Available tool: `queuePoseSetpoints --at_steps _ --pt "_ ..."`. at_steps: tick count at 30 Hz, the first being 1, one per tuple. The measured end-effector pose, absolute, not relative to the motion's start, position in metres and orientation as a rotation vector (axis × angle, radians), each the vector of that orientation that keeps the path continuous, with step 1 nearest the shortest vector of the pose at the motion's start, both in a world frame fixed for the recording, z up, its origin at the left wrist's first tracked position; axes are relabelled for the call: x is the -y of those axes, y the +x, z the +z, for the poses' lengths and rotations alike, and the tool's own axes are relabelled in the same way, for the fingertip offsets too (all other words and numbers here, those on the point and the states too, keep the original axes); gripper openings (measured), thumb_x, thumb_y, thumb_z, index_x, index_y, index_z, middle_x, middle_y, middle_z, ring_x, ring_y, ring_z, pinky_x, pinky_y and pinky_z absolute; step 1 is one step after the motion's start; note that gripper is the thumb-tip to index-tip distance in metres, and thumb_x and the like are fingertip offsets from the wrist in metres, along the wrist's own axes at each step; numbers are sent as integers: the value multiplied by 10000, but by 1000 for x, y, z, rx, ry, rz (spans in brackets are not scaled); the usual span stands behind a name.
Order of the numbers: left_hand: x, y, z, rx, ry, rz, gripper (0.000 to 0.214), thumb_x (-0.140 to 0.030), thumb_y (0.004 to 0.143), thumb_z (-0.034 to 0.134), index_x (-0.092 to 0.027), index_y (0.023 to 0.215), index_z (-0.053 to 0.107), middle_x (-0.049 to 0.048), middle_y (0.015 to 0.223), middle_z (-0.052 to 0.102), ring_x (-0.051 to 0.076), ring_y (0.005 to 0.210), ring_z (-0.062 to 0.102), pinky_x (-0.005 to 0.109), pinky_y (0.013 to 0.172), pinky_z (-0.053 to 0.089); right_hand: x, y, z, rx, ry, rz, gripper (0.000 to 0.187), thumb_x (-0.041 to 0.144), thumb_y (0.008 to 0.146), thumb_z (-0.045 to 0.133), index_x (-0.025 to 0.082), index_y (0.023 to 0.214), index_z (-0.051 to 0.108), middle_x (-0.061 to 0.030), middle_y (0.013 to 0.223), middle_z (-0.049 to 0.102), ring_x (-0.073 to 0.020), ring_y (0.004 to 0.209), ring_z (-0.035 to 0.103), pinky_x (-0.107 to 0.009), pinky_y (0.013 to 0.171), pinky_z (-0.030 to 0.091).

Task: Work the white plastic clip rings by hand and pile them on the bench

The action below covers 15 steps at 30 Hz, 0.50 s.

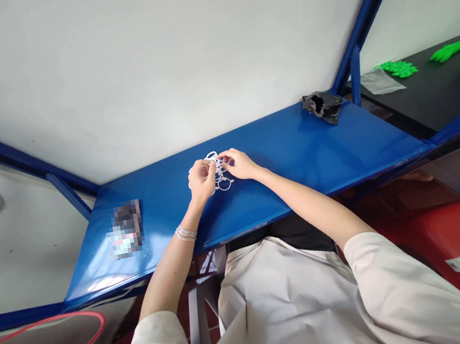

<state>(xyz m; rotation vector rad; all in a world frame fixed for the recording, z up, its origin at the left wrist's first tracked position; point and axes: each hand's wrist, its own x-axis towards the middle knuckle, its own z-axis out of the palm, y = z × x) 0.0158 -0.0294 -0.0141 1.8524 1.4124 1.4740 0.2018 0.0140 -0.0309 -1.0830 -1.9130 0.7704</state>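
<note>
A cluster of thin white plastic rings [225,183], with small tabs on them, lies on the blue table [282,163] in front of me. My left hand [200,181] is closed at the cluster's left side, its thumb and fingers pinching some of the rings. From the right, my right hand [239,165] reaches in with thumb and index finger bent together on the rings' edge. Both hands partly cover the cluster, so how the rings join cannot be made out.
At the table's back right corner sits a crumpled black plastic bag [323,107]. A blurred-out object [126,229] lies at the left. Blue frame bars [362,12] rise on both sides. Bright green pieces [399,69] lie on a black table to the right, near a red chair [459,238].
</note>
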Motion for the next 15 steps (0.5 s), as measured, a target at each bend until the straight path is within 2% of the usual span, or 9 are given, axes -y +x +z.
queuePoseSetpoints --at_steps 6,11,15 --pt "25 11 -15 -1563 2008 1455 162 -396 965 766 -245 971 826 94 1014 670 260 1013 661 427 965 577 -11 203 -24 1911 -1109 766 307 95 1007 676 154 1282 800 -92 1150 728 -186 890 716 -374 980 615" --pt "22 9 -15 -1838 2006 1259 133 -372 951 822 -260 998 877 121 1101 647 340 1235 629 556 1195 478 -14 209 -21 1873 -1218 728 274 113 1006 687 168 1249 799 -91 1153 737 -197 927 722 -391 1009 615" --pt "20 3 -12 -1962 2016 999 297 -478 979 801 -296 1197 887 156 1343 650 385 1356 594 610 1247 424 -16 212 -19 1862 -1286 697 272 136 1018 693 166 1266 800 -107 1166 758 -220 999 744 -423 1059 609"
